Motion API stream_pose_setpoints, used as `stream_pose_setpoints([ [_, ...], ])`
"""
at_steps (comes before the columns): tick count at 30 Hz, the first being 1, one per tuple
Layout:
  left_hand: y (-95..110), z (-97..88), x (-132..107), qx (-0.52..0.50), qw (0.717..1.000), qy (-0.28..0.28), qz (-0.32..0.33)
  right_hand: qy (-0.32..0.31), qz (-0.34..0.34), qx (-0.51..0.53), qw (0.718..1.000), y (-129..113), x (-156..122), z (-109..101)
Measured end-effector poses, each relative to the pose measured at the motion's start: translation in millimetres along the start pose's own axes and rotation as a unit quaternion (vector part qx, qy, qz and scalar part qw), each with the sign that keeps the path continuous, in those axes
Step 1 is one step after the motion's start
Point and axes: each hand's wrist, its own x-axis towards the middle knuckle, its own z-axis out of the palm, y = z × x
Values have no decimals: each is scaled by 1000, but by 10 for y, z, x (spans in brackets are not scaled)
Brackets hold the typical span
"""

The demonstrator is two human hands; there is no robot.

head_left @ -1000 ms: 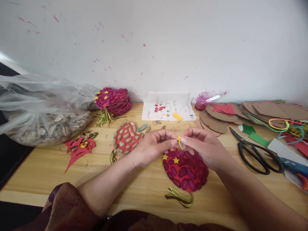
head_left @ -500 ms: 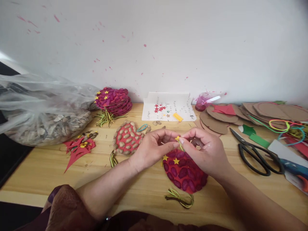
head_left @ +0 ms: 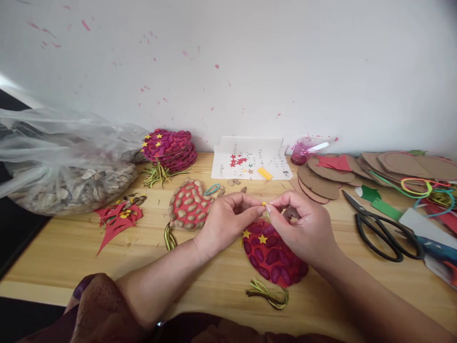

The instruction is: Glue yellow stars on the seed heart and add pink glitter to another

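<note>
My left hand (head_left: 228,220) and my right hand (head_left: 303,227) meet fingertip to fingertip above a red heart-shaped craft piece (head_left: 273,257) covered with dark red shells and two yellow stars. Both pinch a small yellow star (head_left: 264,204) between thumb and forefinger. The heart lies flat on the wooden table (head_left: 71,247), partly hidden under my right hand. A tassel of green and yellow strings (head_left: 267,293) lies just below the heart.
A heart with plain tan shells (head_left: 189,205) lies left of my hands, a stack of finished hearts (head_left: 169,147) behind it. A plastic bag of shells (head_left: 64,171) fills the left. A paper sheet with star stickers (head_left: 250,162), cardboard cutouts (head_left: 321,178) and black scissors (head_left: 382,228) sit right.
My hands have closed in on the small yellow star; the right hand shifted slightly left and its fingers curled tighter. The heart has not moved.
</note>
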Motion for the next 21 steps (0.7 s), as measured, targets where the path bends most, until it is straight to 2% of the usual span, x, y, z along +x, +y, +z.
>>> stream_pose_setpoints([
  [3, 6, -15, 8, 21, 1000, 0, 5, -11, 14, 11, 1000, -11, 2, -14],
  [6, 12, -43, 18, 28, 999, -13, 20, -73, 83, 89, 990, 19, 53, -45],
  [10, 12, -72, 26, 6, 999, -48, 23, -173, 178, 255, 935, 67, 156, -98],
  [12, 8, -74, 28, 2, 998, -53, 17, -188, 183, 282, 923, 64, 181, -118],
  [17, -13, -71, 26, 10, 997, -70, 22, -186, 204, 273, 922, 43, 154, -114],
  [21, -17, -92, 32, -2, 995, -99, 21, -208, 236, 306, 898, 69, 147, -104],
])
